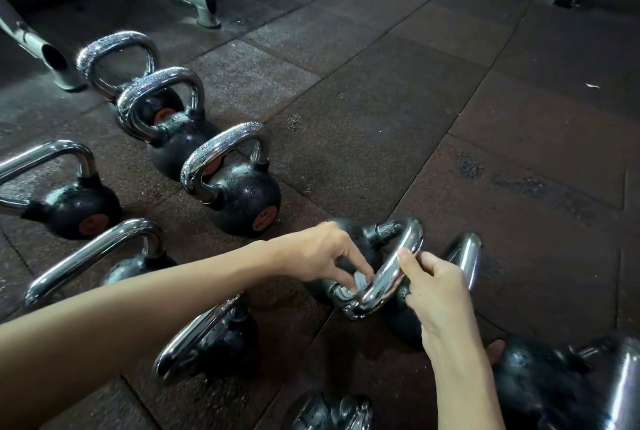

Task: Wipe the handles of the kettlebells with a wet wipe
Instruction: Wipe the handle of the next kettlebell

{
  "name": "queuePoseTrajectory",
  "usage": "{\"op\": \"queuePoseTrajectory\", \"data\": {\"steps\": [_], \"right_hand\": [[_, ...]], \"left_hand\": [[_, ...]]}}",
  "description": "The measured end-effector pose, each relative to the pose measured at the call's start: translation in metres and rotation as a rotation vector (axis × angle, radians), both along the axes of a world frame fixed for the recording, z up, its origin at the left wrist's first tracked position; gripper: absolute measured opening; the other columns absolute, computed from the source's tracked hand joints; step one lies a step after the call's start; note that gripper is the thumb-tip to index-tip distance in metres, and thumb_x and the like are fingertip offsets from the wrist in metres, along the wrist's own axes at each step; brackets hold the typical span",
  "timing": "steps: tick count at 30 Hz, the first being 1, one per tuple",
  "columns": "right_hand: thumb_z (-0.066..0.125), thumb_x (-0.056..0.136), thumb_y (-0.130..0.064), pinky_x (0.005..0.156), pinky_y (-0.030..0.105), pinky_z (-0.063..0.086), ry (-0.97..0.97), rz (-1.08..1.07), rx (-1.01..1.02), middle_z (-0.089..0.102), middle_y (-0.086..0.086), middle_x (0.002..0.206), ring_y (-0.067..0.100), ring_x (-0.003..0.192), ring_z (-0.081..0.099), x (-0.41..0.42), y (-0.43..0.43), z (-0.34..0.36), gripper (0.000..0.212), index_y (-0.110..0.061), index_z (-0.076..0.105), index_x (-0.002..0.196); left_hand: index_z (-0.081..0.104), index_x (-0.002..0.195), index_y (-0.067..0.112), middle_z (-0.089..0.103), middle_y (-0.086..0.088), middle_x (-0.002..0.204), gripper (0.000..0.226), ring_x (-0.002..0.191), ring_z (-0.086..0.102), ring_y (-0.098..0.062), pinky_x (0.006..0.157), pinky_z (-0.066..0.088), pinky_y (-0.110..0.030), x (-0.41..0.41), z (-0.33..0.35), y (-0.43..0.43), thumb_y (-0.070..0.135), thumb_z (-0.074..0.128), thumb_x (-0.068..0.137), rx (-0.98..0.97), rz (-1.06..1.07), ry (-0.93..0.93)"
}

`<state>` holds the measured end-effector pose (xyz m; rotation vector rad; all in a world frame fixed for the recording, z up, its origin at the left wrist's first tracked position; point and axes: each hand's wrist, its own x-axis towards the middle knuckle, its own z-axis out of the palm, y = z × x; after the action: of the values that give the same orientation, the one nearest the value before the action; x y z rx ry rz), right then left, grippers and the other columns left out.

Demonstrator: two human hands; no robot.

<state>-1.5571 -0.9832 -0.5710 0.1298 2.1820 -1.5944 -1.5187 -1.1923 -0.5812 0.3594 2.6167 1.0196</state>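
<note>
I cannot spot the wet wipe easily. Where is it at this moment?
Lower centre of the head view: the left hand pinches the wet wipe against the chrome handle, beside the right hand holding that handle.

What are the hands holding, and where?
Left hand pinches the wet wipe against the kettlebell handle near its base; right hand grips its top bar.

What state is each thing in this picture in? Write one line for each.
Left hand: pinches the wipe.
Right hand: grips the handle.
Wipe: pressed against the handle's lower end.
Handle: shiny, held tilted.
Back row of kettlebells: upright, handles speckled, seemingly wet.
</note>
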Motion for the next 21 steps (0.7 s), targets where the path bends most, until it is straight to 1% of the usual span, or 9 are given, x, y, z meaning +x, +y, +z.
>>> {"op": "queuePoseTrajectory", "data": {"steps": [2, 4, 6, 10, 13, 15, 18, 20, 21], "right_hand": [[0.067, 0.099, -0.031, 0.056, 0.026, 0.029, 0.005, 0.011, -0.012, 0.046, -0.017, 0.042, 0.001, 0.045, 0.037, 0.002, -0.002, 0.003, 0.035, -0.016, 0.065, 0.067], [0.068, 0.098, -0.031, 0.056, 0.025, 0.03, 0.023, 0.018, -0.009, 0.048, -0.018, 0.043, 0.001, 0.042, 0.039, 0.004, -0.003, 0.005, 0.031, -0.014, 0.07, 0.073], [0.068, 0.098, -0.034, 0.059, 0.026, 0.036, 0.056, 0.027, 0.01, 0.054, -0.015, 0.047, 0.002, 0.049, 0.044, 0.005, -0.004, 0.006, 0.031, -0.012, 0.073, 0.077], [0.066, 0.098, -0.038, 0.065, 0.033, 0.042, 0.098, 0.024, 0.059, 0.061, -0.008, 0.058, 0.01, 0.059, 0.05, 0.004, -0.011, 0.01, 0.035, -0.01, 0.072, 0.078], [0.067, 0.098, -0.037, 0.068, 0.033, 0.046, 0.09, 0.018, 0.052, 0.068, -0.009, 0.063, 0.012, 0.065, 0.058, 0.001, -0.016, 0.009, 0.034, -0.012, 0.071, 0.074], [0.069, 0.097, -0.033, 0.065, 0.033, 0.041, 0.083, 0.015, 0.031, 0.054, -0.015, 0.048, 0.011, 0.057, 0.048, -0.001, -0.021, 0.01, 0.042, -0.013, 0.061, 0.062], [0.071, 0.096, -0.034, 0.058, 0.031, 0.034, 0.06, 0.017, 0.041, 0.039, -0.016, 0.038, 0.011, 0.05, 0.037, -0.005, -0.036, 0.016, 0.049, -0.017, 0.048, 0.056], [0.073, 0.093, -0.037, 0.058, 0.033, 0.04, 0.067, 0.01, 0.031, 0.051, -0.016, 0.047, 0.013, 0.053, 0.048, -0.01, -0.052, 0.02, 0.042, -0.014, 0.057, 0.061], [0.074, 0.091, -0.039, 0.063, 0.033, 0.046, 0.086, 0.004, 0.037, 0.063, -0.011, 0.059, 0.015, 0.062, 0.059, -0.013, -0.063, 0.021, 0.037, -0.012, 0.065, 0.068]], "left_hand": [[0.078, 0.118, 0.024, 0.078, 0.014, 0.105, 0.032, 0.086, 0.069, 0.001, 0.083, 0.052, -0.022, -0.001, 0.0, -0.008, 0.023, 0.082, 0.086, -0.023, -0.004, -0.008], [0.077, 0.12, 0.023, 0.077, 0.01, 0.116, 0.033, 0.102, 0.07, -0.006, 0.094, 0.053, -0.032, -0.003, -0.001, -0.016, 0.023, 0.081, 0.087, -0.077, -0.013, -0.023], [0.078, 0.12, 0.021, 0.076, 0.007, 0.118, 0.033, 0.106, 0.07, -0.009, 0.097, 0.051, -0.034, -0.006, 0.002, -0.016, 0.022, 0.08, 0.088, -0.101, -0.047, -0.021], [0.078, 0.119, 0.021, 0.077, 0.009, 0.118, 0.031, 0.106, 0.07, -0.005, 0.096, 0.051, -0.027, -0.005, 0.01, -0.014, 0.021, 0.081, 0.087, -0.045, -0.054, -0.015], [0.077, 0.12, 0.028, 0.078, 0.004, 0.112, 0.031, 0.101, 0.072, -0.015, 0.092, 0.054, -0.038, -0.008, 0.006, -0.025, 0.03, 0.079, 0.089, -0.181, -0.07, -0.033], [0.075, 0.122, 0.031, 0.078, 0.0, 0.107, 0.032, 0.097, 0.071, -0.018, 0.09, 0.054, -0.034, -0.009, 0.007, -0.031, 0.036, 0.077, 0.09, -0.266, -0.053, -0.001], [0.076, 0.12, 0.027, 0.077, 0.004, 0.103, 0.033, 0.082, 0.062, -0.004, 0.079, 0.045, -0.02, -0.005, 0.018, -0.05, 0.039, 0.078, 0.089, -0.284, 0.076, 0.105], [0.079, 0.114, 0.026, 0.078, 0.009, 0.101, 0.032, 0.077, 0.061, 0.006, 0.077, 0.046, -0.014, 0.008, 0.026, -0.074, 0.041, 0.081, 0.086, -0.235, 0.221, 0.17], [0.079, 0.111, 0.029, 0.079, 0.011, 0.098, 0.031, 0.074, 0.063, 0.005, 0.075, 0.046, -0.013, 0.017, 0.029, -0.086, 0.043, 0.082, 0.084, -0.207, 0.308, 0.188]]}}
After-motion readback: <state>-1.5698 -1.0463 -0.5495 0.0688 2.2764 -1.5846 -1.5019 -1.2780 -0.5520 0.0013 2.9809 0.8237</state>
